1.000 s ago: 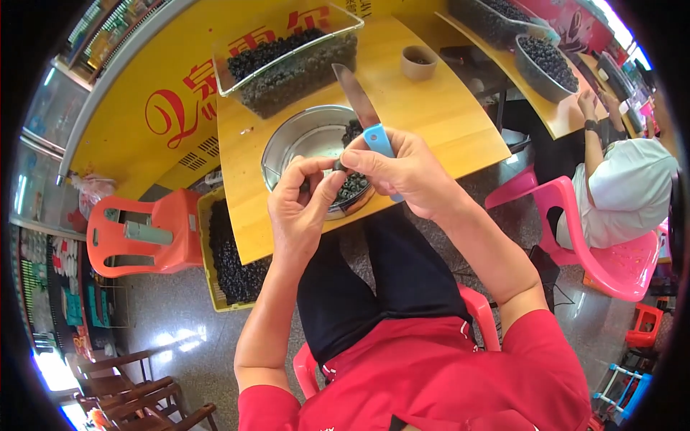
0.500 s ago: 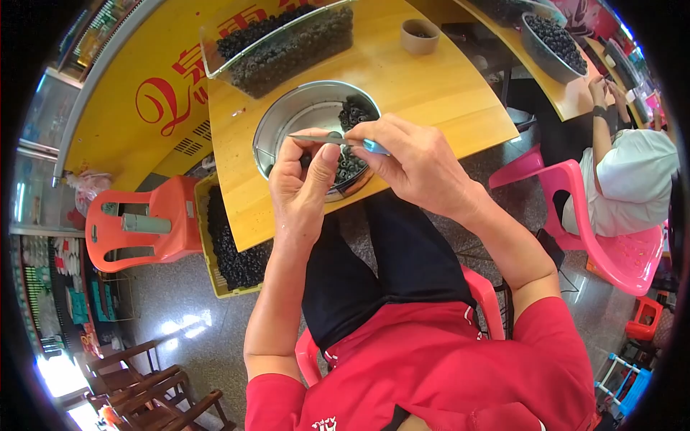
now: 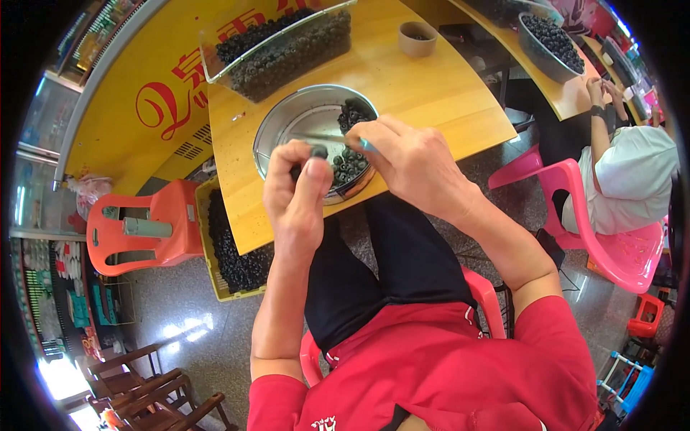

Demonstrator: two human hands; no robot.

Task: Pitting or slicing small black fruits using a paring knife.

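Over a round metal pan (image 3: pixel 267 122) on the wooden table, both my hands are raised close together. Between the thumb and fingers of my left hand (image 3: pixel 296 194) is a small dark round piece (image 3: pixel 318 151); its kind is not clear. My right hand (image 3: pixel 417 161) is closed around the blue handle of a knife (image 3: pixel 367 145), whose thin blade looks blurred and points left above the pan. Similar dark pieces (image 3: pixel 352 161), some greenish, lie along the pan's right side.
A clear plastic bin (image 3: pixel 287 54) full of dark pieces and a beige cup (image 3: pixel 417 39) stand farther back. On the floor at left are a yellow crate (image 3: pixel 215 269) and an orange chair (image 3: pixel 176 223) bearing a bottle (image 3: pixel 147 228). A co-worker (image 3: pixel 625 172) sits at right by a filled bowl (image 3: pixel 550 47).
My hands have drawn slightly apart, the left one moving a little left and down. The knife blade has come off the dark piece, which now shows at my left fingertips.
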